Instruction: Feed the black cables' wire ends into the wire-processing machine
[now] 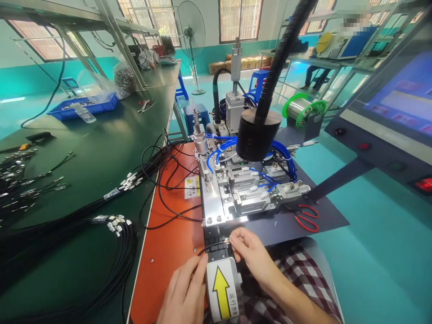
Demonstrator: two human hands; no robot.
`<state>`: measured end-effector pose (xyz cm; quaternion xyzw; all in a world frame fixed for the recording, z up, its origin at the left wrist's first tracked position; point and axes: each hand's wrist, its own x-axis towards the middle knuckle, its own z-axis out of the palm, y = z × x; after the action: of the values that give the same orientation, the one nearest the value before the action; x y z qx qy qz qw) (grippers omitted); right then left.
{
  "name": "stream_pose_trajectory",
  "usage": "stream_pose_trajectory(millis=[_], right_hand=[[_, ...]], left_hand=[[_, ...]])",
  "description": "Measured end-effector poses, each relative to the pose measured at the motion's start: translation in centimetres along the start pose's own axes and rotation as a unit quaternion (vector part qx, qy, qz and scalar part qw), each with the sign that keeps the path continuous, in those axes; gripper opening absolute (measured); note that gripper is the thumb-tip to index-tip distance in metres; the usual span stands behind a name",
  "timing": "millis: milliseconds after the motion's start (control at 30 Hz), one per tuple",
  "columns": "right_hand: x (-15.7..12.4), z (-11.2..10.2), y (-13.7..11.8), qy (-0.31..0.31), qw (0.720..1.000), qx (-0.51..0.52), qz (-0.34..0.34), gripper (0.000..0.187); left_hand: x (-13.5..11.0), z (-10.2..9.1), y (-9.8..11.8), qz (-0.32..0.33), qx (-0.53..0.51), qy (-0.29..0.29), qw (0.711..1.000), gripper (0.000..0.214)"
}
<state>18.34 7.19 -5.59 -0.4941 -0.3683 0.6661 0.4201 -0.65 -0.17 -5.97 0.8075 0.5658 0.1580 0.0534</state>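
Observation:
My right hand (252, 252) pinches the small metal connector (227, 241) at the end of a thin black cable (212, 246), over the dark track at the machine's front. The cable curves leftward to my left hand (185, 288), whose closed fingers hold it beside the track; the part inside the fingers is hidden. Just in front of the track, between my hands, is a metal block with a yellow arrow label (222, 290). Behind them stands the machine (236, 189), with metal cylinders and blue air tubes.
Bundles of black cables (118, 225) with metal ends lie on the green table (111, 148) at left. Red-handled cutters (307, 218) rest on the machine's dark plate. A black flexible arm (258, 135) hangs over the machine, and a screen panel (398, 103) stands at right.

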Motion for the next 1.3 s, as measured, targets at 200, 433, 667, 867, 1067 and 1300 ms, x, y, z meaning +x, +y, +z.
stream_pose_trajectory(millis=[200,433,667,867,1067,1300], right_hand=[[0.2,-0.3,0.5,-0.006,1.000,0.008,-0.004,0.047],[0.1,-0.4,0.5,-0.006,1.000,0.010,0.003,0.048],[0.0,0.4,0.7,0.015,1.000,0.011,-0.013,0.052],[0.4,-0.1,2.2,0.002,1.000,0.014,-0.014,0.046],[-1.0,-1.1,1.6,0.042,0.992,-0.068,-0.098,0.025],[-2.3,-1.4,0.1,0.041,0.911,-0.326,-0.247,0.025]], left_hand=[[1.7,0.6,1.7,-0.048,0.084,0.035,0.995,0.042],[1.3,1.1,1.3,-0.044,0.107,0.035,0.993,0.054],[1.5,0.7,0.0,0.034,0.155,0.040,0.986,0.064],[1.6,1.3,0.7,-0.024,0.098,0.053,0.994,0.058],[1.5,1.2,0.4,-0.016,0.078,0.042,0.996,0.051],[3.4,0.4,1.1,0.018,0.086,0.022,0.996,0.042]])
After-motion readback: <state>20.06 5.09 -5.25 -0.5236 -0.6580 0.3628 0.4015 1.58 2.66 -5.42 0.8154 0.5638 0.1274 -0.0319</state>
